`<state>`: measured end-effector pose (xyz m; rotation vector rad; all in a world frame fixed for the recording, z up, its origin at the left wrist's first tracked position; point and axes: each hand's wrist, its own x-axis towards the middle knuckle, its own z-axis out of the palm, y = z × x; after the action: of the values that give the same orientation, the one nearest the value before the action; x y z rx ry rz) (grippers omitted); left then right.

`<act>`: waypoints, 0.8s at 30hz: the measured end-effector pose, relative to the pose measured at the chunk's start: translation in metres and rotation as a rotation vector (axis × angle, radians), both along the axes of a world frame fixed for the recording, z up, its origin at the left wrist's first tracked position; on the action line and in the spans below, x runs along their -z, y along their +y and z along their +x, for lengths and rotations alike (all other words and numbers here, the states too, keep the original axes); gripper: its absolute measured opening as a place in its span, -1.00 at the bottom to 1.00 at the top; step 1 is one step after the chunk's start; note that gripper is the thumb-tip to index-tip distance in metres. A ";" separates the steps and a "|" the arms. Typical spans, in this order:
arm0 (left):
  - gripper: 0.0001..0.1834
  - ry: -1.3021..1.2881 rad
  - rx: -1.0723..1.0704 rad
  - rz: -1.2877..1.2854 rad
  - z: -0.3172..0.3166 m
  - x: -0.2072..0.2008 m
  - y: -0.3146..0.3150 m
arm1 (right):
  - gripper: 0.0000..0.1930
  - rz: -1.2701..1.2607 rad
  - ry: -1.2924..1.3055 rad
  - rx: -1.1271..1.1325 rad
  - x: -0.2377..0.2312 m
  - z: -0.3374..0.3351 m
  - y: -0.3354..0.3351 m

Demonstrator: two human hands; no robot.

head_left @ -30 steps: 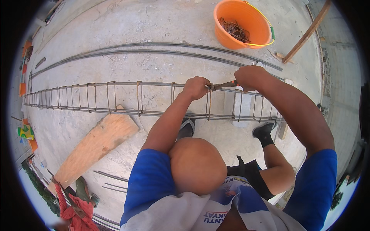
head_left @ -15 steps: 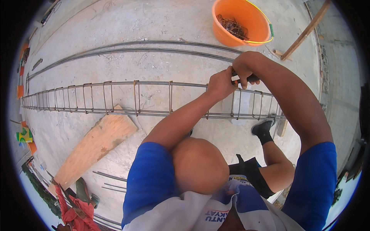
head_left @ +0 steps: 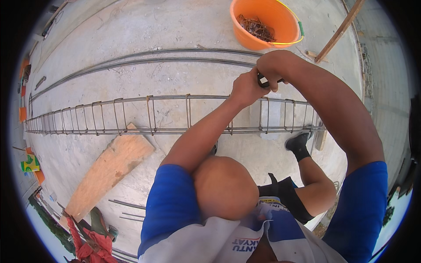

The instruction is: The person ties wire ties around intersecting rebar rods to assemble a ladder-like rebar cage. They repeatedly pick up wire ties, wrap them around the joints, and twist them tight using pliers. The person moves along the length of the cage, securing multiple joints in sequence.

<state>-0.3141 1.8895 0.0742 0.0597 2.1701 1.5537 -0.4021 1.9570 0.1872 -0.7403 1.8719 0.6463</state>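
A long rebar cage [head_left: 166,97], made of thin bars with square stirrups, stretches across the floor in front of me. Over the far bars, towards its right end, my two hands meet. My right hand [head_left: 271,69] bends down at the wrist, its fingers curled round a black-handled hand tool [head_left: 263,80] that looks like pliers. Pressed close beside it is my left hand [head_left: 248,89], closed; what is in its fingers is hidden. The tool's working end and the bar under my hands do not show clearly.
Beyond the cage lie loose long bars [head_left: 175,60]. An orange bucket [head_left: 239,37] with rusty wire pieces stands at the far right, near a leaning wooden stick [head_left: 340,30]. A plywood board [head_left: 109,168] is at the left; a person in red [head_left: 94,245] is at lower left.
Both hands have shifted slightly left and up in the view, still together at the tool. The bucket and stick appear further left as the view moves.
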 end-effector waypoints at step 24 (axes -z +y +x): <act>-0.63 0.108 0.197 0.189 -0.032 0.015 -0.017 | -0.85 -0.648 0.780 -0.795 0.005 0.044 0.049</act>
<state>-0.3459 1.8723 0.0591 0.4144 2.0198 1.6681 -0.3584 2.0058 0.1822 -1.9231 2.5227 0.9035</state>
